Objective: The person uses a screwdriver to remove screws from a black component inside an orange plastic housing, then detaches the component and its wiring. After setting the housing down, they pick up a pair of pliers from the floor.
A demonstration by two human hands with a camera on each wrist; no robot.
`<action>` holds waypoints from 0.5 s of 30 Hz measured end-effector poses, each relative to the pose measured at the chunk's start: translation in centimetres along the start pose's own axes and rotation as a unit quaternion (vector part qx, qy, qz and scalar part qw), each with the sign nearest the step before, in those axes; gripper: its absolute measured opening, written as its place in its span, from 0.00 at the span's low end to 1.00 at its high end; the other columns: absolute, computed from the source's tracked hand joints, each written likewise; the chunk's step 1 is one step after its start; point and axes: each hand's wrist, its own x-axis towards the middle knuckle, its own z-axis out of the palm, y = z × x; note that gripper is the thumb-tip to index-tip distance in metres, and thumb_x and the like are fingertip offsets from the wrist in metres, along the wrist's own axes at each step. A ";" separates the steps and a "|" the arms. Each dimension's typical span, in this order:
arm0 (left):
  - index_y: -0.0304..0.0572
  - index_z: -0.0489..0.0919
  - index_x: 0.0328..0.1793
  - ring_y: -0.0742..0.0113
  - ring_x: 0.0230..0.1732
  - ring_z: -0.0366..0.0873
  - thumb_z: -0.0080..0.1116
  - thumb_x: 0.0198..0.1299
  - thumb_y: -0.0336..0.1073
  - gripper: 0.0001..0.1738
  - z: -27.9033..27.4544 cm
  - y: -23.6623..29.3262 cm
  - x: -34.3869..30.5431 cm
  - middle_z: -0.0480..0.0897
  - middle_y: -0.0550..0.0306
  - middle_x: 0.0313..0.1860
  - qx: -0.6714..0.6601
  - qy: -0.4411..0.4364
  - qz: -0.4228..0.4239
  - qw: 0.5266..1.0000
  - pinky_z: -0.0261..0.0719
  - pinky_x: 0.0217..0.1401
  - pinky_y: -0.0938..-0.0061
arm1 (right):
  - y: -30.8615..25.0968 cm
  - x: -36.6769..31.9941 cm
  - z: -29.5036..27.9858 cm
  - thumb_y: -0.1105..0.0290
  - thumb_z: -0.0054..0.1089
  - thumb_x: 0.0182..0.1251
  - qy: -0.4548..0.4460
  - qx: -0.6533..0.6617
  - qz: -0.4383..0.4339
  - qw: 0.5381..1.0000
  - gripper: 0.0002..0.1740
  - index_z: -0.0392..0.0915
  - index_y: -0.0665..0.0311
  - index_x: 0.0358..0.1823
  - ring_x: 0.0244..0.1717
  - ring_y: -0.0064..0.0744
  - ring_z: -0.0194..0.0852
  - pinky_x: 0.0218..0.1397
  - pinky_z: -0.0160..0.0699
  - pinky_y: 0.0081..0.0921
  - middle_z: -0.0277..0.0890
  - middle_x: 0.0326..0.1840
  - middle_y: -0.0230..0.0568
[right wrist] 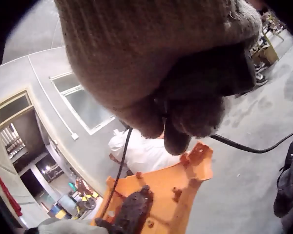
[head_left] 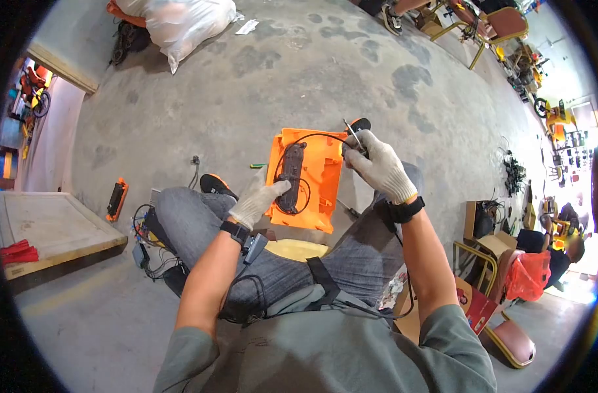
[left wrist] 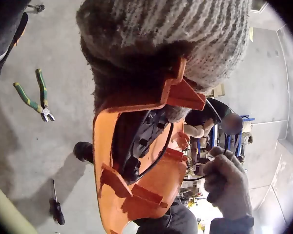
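Note:
An orange plastic shell (head_left: 326, 173) lies across the lap, its hollow side up, with a long black part (head_left: 292, 171) inside. The gloved left hand (head_left: 259, 202) grips the shell's left edge, its thumb over the black part; in the left wrist view this glove (left wrist: 166, 44) covers the shell's rim. A thin black cable (head_left: 312, 136) loops from the black part to the gloved right hand (head_left: 382, 169), which pinches it above the shell's right side. From the right fingers a slim metal shaft (head_left: 352, 133) points up; its lower end is hidden. Cable runs on both sides of the right glove (right wrist: 156, 63).
On the floor are green-handled pliers (left wrist: 30, 100), a screwdriver (left wrist: 56, 207), and, to the left, an orange and black piece (head_left: 117, 199). A wooden panel (head_left: 70, 226) with red cloth is at left, a white sack (head_left: 187, 26) beyond, chairs and boxes at right.

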 end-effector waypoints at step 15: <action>0.30 0.76 0.69 0.67 0.49 0.86 0.66 0.64 0.35 0.28 -0.4 -0.7 0.3 0.88 0.52 0.52 0.046 0.045 0.008 0.998 0.84 0.56 0.71 | -1.5 -1.2 6.2 0.61 0.64 0.70 0.102 0.060 0.087 0.989 0.20 0.81 0.63 0.58 0.36 0.49 0.89 0.43 0.84 0.39 0.86 0.33 0.52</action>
